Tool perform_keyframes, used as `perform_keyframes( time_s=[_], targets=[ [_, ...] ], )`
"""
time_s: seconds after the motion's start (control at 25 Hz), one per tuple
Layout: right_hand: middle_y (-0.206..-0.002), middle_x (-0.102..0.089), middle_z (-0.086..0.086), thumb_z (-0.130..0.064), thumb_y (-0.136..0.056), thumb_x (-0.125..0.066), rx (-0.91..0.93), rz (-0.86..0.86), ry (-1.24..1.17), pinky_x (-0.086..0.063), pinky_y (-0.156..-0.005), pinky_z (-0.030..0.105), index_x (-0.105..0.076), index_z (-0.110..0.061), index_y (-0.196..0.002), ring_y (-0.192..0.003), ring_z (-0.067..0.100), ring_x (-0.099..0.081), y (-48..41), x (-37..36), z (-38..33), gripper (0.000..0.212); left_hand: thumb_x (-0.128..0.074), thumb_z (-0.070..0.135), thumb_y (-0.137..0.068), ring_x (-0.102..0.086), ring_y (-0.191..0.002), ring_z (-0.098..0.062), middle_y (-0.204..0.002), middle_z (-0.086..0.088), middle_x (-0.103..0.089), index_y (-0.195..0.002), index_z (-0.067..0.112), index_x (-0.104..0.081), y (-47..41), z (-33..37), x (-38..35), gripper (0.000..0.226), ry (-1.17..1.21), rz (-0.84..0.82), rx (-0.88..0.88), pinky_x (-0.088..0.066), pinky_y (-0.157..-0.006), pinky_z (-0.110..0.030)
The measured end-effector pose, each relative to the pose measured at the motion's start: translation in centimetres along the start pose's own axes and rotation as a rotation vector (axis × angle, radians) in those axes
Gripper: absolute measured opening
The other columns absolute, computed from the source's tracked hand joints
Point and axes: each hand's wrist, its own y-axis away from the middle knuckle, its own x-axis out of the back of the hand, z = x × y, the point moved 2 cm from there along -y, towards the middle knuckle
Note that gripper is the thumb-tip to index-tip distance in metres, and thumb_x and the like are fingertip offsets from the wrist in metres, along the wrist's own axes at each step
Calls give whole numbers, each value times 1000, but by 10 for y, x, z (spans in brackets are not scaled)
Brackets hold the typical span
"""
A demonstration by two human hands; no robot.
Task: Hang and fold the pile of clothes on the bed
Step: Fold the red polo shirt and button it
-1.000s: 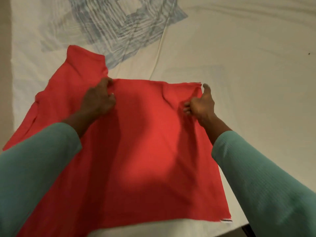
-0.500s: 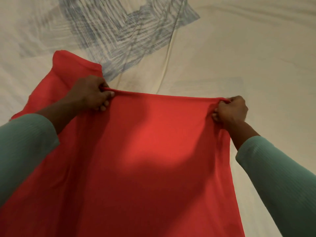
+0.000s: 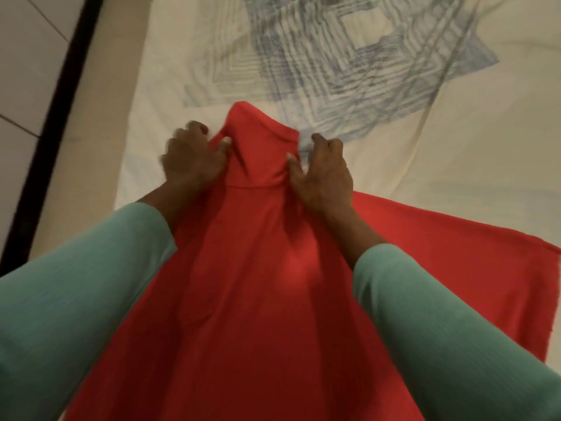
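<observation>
Cream bedsheet [image 3: 455, 183] (blue-printed) bears red garment [image 3: 273, 299] beside tiled floor [image 3: 27, 71].

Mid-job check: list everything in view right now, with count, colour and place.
red garment: one, red, spread on the bed, narrow end pointing away
bed sheet: one, cream, under the garment
printed pattern: one, blue-grey, on the sheet beyond the narrow end
dark strip: one, black, along the bed's left edge
tiles: a few, pale, far left
sleeves: two, teal, on the forearms
left hand: grips the narrow end's left side
right hand: grips its right side
</observation>
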Motion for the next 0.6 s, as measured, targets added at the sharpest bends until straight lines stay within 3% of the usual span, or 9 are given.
perform_keyframes(
  time_s=[0.12,0.24,0.32,0.48,0.6],
  targets=[
    [-139,-50,14,-53,-100,-56,12,-144,136,-46,-93,44,-46,-12,-139,-122,39,-58,-56,-16,-32,57,-49,57,-103,-63,-111,-42,-119,-20,-67,-120,11,-55,-14,2,-6,49,-155,-32,-168,-42,-80,-44],
    [-126,-63,9,-40,-100,-57,43,-34,115,-42,-86,37,-59,-15,-121,-118,33,-60,-92,-22,-41,32,-39,53,-108,-63,-109,-43,-122,-20,-64,-122,10,-52,-27,3,-5,47,-154,86,-153,-44,-83,-46],
    [-118,-65,0,-45,-99,-57,-15,28,20,-38,-82,32,-60,-21,-117,-114,25,-62,-101,-25,-37,30,-38,58,-107,-63,-110,-41,-124,-16,-63,-123,11,-53,-33,-5,-10,51,-67,108,-89,-44,-85,-45],
    [-130,-63,5,-63,-96,-54,23,-37,-21,-45,-95,35,-55,-17,-134,-120,26,-61,-85,-23,-28,59,-56,69,-92,-63,-103,-29,-112,-3,-68,-115,21,-63,-38,-14,5,54,66,-57,-32,-42,-81,-37],
    [-125,-62,8,-75,-83,-61,6,-164,182,-51,-96,45,-57,-15,-128,-115,31,-63,-50,1,-22,76,-75,51,-75,-65,-96,-28,-103,-3,-71,-107,26,-70,-24,-23,37,42,-46,-289,19,-49,-79,-35]
  ],
)
